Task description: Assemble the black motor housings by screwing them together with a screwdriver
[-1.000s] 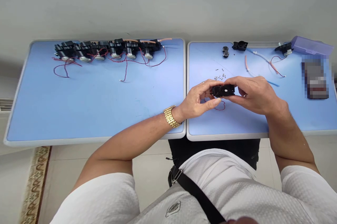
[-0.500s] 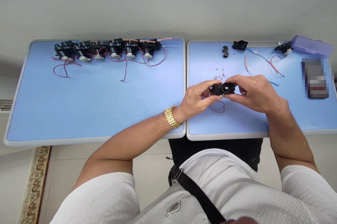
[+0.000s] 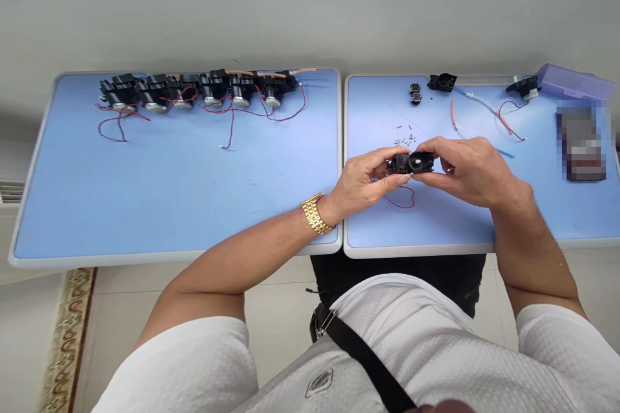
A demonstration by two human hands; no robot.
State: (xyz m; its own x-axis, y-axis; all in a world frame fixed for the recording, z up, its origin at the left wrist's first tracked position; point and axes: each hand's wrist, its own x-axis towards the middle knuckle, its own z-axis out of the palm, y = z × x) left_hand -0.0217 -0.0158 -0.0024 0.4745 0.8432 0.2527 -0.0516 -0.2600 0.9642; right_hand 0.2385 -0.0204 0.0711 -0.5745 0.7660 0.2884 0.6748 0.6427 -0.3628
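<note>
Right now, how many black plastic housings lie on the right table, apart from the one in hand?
2: one black housing at the far edge, mid-table, another further right, beside the purple case.

A white short-sleeved shirt [image 3: 436, 342] of dimpled knit is worn, crossed diagonally by a black strap [image 3: 363, 361] with a metal buckle [image 3: 324, 324] at its upper end. A grey panel with an outlined badge [image 3: 318, 384] is seen left of the strap, and black trousers [image 3: 397, 280] beyond it. Well past the strap, a gold link wristwatch [image 3: 316, 214] is worn behind the left hand [image 3: 363, 183].
</note>
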